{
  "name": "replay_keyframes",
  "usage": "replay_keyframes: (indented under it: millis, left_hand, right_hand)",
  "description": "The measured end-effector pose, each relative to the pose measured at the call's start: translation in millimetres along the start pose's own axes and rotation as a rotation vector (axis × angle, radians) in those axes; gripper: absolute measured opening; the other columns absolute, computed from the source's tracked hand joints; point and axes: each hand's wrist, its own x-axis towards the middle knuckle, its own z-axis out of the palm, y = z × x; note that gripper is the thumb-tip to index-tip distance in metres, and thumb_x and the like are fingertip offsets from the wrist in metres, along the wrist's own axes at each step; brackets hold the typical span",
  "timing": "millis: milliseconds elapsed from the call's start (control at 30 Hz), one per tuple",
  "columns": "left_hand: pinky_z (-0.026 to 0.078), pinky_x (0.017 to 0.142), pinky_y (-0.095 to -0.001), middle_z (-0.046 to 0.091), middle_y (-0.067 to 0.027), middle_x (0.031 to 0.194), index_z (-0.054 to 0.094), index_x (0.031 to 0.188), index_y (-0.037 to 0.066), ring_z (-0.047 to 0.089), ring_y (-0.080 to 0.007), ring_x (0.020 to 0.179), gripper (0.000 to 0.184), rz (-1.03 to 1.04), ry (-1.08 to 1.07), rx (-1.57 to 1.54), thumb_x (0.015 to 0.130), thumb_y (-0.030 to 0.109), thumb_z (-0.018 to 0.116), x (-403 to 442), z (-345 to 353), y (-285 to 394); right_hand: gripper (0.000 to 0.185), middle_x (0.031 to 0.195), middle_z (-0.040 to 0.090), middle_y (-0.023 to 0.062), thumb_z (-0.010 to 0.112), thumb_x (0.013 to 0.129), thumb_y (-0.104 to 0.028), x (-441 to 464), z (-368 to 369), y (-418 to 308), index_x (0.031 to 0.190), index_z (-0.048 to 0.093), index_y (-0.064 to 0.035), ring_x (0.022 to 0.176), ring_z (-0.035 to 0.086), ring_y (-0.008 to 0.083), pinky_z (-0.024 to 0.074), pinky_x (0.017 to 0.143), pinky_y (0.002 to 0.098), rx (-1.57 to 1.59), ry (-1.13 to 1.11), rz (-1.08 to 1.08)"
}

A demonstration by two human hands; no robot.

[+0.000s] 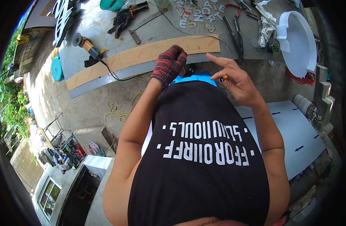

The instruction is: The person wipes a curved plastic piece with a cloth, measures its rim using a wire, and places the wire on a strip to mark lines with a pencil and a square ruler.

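Note:
My left hand (169, 64), in a red and black knitted glove, is closed over the near edge of a long brown paper-covered strip (127, 56) on the metal table. Whatever its fingers hold, if anything, is hidden. My bare right hand (237, 81) is raised in front of my body, index finger stretched out. Between its thumb and fingers sits a small yellow-orange stick with a dark end (223, 78), seen nearly end-on; I cannot tell its exact kind.
An angle grinder (88, 46) with its cord lies at the table's left. Cut-out letters (197, 15), a black clamp (124, 20) and long dark tools (235, 35) lie farther back. A white round form (297, 43) stands right. A yellow cord (118, 113) trails over the floor.

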Motion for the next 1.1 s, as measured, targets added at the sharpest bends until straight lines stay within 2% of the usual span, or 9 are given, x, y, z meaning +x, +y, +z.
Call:
replay_keyframes:
  millis: [100,167,300,367,400,467,767,1100]
  left_hand:
    - [0.052,0.077,-0.0310,0.068,-0.0099,0.084,0.062,0.103,-0.001,0.064,-0.0148,0.080,0.020,0.004,0.002,0.028,0.095,0.017,0.061,-3,3,-6]
    - [0.052,0.077,-0.0312,0.068,-0.0100,0.083,0.062,0.102,-0.001,0.064,-0.0149,0.079,0.020,0.003,0.003,0.049,0.095,0.017,0.061,-5,3,-5]
    - [0.052,0.079,-0.0335,0.069,-0.0140,0.086,0.063,0.101,-0.002,0.066,-0.0188,0.082,0.021,-0.039,0.007,0.102,0.093,0.018,0.063,-9,0,-1]
    - [0.052,0.080,-0.0345,0.070,-0.0154,0.087,0.064,0.101,-0.002,0.067,-0.0206,0.084,0.021,-0.036,0.013,0.122,0.093,0.018,0.063,-10,-2,-3]
    - [0.052,0.080,-0.0354,0.071,-0.0162,0.089,0.064,0.102,-0.001,0.068,-0.0224,0.085,0.021,-0.002,0.012,0.154,0.093,0.018,0.063,-10,-2,-7]
    - [0.052,0.081,-0.0363,0.071,-0.0170,0.090,0.064,0.102,-0.001,0.068,-0.0242,0.087,0.022,0.033,0.011,0.186,0.093,0.018,0.063,-10,-3,-11]
    - [0.052,0.085,-0.0380,0.072,-0.0174,0.094,0.066,0.104,0.000,0.070,-0.0278,0.092,0.023,0.020,-0.019,0.273,0.092,0.020,0.064,-14,-6,-14]
    - [0.052,0.084,-0.0388,0.071,-0.0179,0.096,0.066,0.103,0.002,0.069,-0.0309,0.094,0.022,0.037,-0.008,0.332,0.091,0.020,0.064,-20,-11,-22]
  right_hand:
    - [0.018,0.147,0.052,0.0131,0.058,0.089,0.002,0,-1,0,0.102,0.070,-0.0028,0.132,0.047,0.0286,0.0373,0.108,0.0383,0.046,-0.016,0.019]
    - [0.023,0.149,0.049,0.0142,0.057,0.084,0.004,0,-1,1,0.100,0.069,-0.0067,0.139,0.041,0.0297,0.0308,0.114,0.0413,0.074,-0.033,0.040]
    - [0.023,0.149,0.049,0.0144,0.057,0.084,0.004,0,-1,-1,0.101,0.069,-0.0065,0.139,0.040,0.0297,0.0313,0.114,0.0409,0.073,-0.032,0.022]
    - [0.018,0.146,0.053,0.0099,0.059,0.085,0.004,1,1,-4,0.097,0.069,-0.0041,0.134,0.046,0.0293,0.0377,0.107,0.0398,-0.068,0.026,-0.042]
    - [0.018,0.146,0.053,0.0099,0.059,0.085,0.004,2,1,-4,0.097,0.069,-0.0041,0.134,0.046,0.0293,0.0377,0.107,0.0398,-0.069,0.026,-0.042]
    - [0.016,0.146,0.053,0.0069,0.062,0.082,0.003,3,2,-5,0.094,0.068,-0.0052,0.135,0.045,0.0292,0.0371,0.108,0.0404,-0.442,0.043,-0.125]
    - [0.015,0.146,0.054,0.0043,0.068,0.078,0.001,3,6,-9,0.091,0.068,-0.0057,0.135,0.045,0.0274,0.0354,0.108,0.0404,-0.545,0.059,-0.150]
    - [0.017,0.145,0.055,0.0036,0.068,0.078,0.000,2,9,-11,0.094,0.069,-0.0060,0.135,0.045,0.0266,0.0351,0.108,0.0407,-0.558,0.059,-0.155]
